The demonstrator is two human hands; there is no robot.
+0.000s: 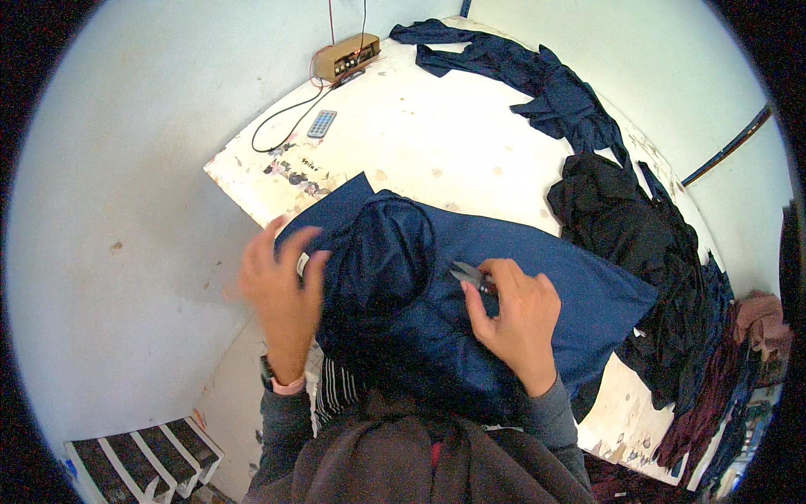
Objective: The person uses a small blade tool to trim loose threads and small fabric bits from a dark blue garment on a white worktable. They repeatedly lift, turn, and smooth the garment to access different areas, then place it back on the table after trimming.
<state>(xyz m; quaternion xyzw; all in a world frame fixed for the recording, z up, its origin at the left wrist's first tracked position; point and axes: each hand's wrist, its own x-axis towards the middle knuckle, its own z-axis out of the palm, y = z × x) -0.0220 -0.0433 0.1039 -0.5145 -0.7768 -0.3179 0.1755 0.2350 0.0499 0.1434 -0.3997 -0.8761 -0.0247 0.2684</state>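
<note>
My left hand (284,290), blurred, has its fingers spread at the left edge of the blue garment (428,328); whether they touch cloth, I cannot tell. My right hand (520,319) closes around small snips (474,275), blades pointing left. The garment lies across the table's (420,126) near side. Best practice, I judge: steady the cloth, keep blade tips off its folds.
</note>
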